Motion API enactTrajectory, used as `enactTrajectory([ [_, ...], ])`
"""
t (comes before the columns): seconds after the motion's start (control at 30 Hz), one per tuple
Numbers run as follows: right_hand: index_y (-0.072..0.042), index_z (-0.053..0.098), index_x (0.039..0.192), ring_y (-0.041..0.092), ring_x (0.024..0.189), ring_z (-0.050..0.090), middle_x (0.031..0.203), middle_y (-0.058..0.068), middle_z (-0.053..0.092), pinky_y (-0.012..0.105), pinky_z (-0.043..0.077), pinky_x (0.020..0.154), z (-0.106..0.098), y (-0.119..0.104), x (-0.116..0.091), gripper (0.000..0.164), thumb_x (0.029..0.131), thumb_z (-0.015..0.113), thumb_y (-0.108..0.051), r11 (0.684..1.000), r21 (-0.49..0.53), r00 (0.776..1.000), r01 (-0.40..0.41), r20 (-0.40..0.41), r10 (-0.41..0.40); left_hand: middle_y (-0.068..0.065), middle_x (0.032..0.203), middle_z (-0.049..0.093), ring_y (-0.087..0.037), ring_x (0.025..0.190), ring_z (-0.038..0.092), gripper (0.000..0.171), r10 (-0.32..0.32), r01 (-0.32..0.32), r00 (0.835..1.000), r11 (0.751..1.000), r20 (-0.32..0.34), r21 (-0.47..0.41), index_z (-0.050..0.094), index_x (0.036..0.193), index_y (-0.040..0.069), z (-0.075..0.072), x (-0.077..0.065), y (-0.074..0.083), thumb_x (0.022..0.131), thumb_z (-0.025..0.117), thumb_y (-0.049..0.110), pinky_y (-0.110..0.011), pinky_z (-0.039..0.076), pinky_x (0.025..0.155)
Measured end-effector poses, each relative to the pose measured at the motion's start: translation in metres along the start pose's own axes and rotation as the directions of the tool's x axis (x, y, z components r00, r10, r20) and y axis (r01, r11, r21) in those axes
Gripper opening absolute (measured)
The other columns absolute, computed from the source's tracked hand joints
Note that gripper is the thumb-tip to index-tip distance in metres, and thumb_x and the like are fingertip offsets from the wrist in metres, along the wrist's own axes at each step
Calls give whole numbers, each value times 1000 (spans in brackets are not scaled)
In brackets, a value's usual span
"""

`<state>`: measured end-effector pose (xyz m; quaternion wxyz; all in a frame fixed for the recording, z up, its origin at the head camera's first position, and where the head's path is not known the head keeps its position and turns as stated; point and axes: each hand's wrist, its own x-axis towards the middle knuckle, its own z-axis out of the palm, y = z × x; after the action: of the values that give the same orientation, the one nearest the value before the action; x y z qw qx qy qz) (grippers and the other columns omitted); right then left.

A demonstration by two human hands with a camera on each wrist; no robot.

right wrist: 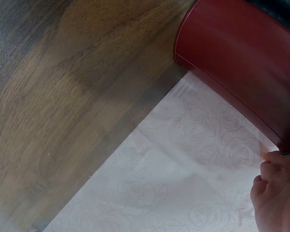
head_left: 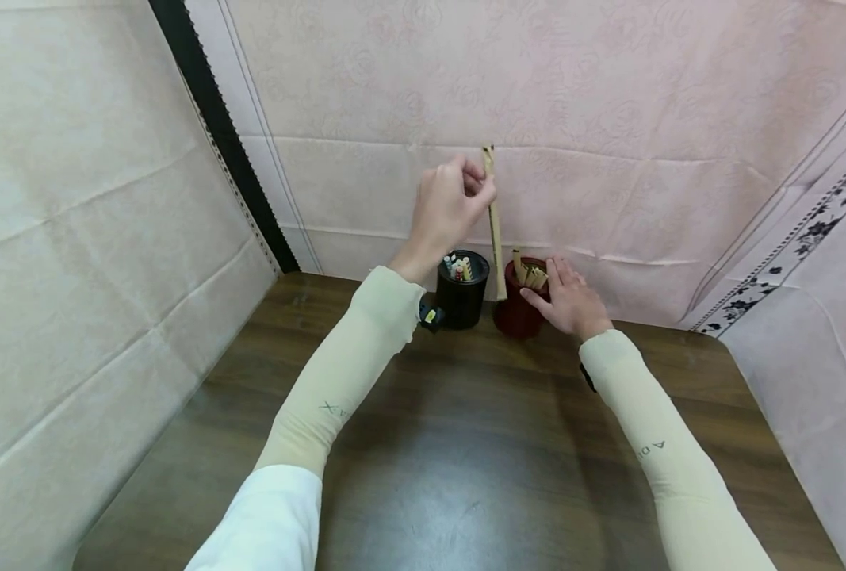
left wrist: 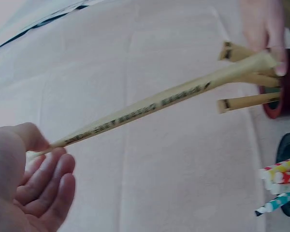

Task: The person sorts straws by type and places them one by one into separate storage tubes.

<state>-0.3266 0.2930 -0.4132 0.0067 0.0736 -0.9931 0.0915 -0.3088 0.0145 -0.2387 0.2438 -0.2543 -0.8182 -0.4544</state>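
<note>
Between its thumb and fingers my left hand point(head_left: 447, 198) pinches the upper part of a long paper-wrapped straw point(left wrist: 140, 107), tan with dark print too blurred to read. The straw hangs nearly upright, its lower end just left of the dark red cup point(head_left: 517, 317) in the head view. Several similar wrapped straws point(left wrist: 249, 101) stick out of that cup. My right hand point(head_left: 571, 297) holds the cup at its right side by the rim, thumb in front and fingers behind. In the right wrist view, curled fingers point(right wrist: 275, 179) meet the rim of the red cup point(right wrist: 246, 67).
Left of the red cup stands a black cup point(head_left: 460, 305) with several colourful patterned straws point(left wrist: 280, 181). Both cups are at the far edge of the brown wooden table point(head_left: 465, 476), close to the pale cloth point(head_left: 572, 95) behind. More cloth hangs on both sides.
</note>
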Motion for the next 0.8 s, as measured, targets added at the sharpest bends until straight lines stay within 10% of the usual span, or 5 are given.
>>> enactTrajectory([
  [0.37, 2, 2, 168, 41, 166, 1, 177, 26, 0, 57, 8, 135, 2, 2, 0, 108, 103, 26, -79, 1000, -5, 1000, 13, -11, -13, -16, 94, 80, -22, 83, 76, 16, 196, -241, 927, 964, -320, -109, 72, 105, -5, -8, 15, 5, 101, 68, 10, -14, 58, 77],
  [0.57, 4, 3, 168, 43, 165, 4, 176, 28, 2, 58, 10, 134, 1, 2, 1, 105, 104, 28, -77, 1000, -21, 1000, 19, -20, -20, -15, 95, 81, -21, 85, 78, 14, 283, -307, 921, 951, -269, -51, 72, 105, -5, 15, 11, 7, 101, 69, 9, -11, 57, 80],
  [0.8, 4, 5, 168, 46, 164, 7, 176, 29, 5, 60, 14, 133, 1, 2, 0, 105, 104, 28, -76, 1000, -25, 999, 19, -34, -20, -10, 98, 82, -17, 88, 78, 15, 234, -237, 962, 972, -138, -3, 73, 108, 0, 48, 4, 0, 103, 66, 12, -13, 57, 81],
])
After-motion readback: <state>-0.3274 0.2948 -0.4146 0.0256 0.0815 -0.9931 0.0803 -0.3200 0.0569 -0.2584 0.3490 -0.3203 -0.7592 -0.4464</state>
